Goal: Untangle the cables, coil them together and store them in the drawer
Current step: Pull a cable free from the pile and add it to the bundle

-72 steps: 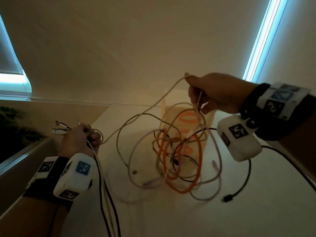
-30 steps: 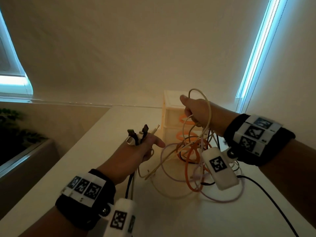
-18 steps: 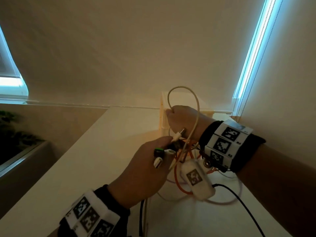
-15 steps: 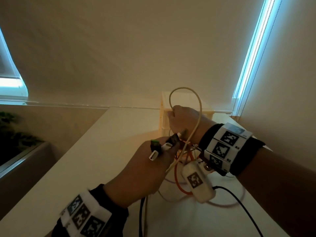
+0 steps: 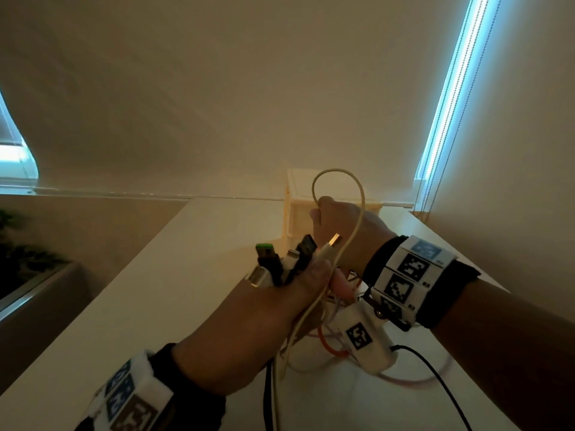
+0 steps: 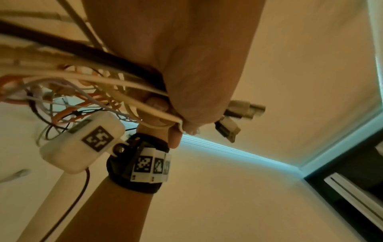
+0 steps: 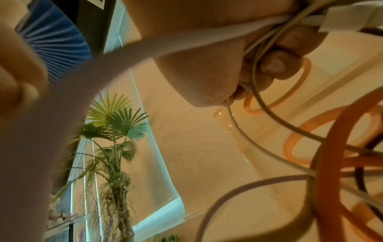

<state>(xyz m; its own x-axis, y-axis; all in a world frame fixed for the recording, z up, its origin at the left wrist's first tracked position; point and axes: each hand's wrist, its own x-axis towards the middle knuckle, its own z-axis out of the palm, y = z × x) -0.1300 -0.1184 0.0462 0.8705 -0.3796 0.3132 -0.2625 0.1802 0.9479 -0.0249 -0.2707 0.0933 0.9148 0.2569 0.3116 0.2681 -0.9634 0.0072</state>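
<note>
Both hands are closed on cables above the white table (image 5: 174,275). The left hand (image 5: 264,318) grips a bundle of plug ends (image 5: 286,259), which stick up at about 12 o'clock, probably so that all the ends stay together for coiling. The right hand (image 5: 345,231), just beyond it at 1 o'clock, pinches a cream cable (image 5: 357,194) that makes a loop over the knuckles. Under the hands, at 5 o'clock, the orange cable (image 5: 326,346) and some pale ones are still a loose tangle on the table. A small drawer unit (image 5: 298,194) stands behind the right hand; no cable is stored in it yet.
</note>
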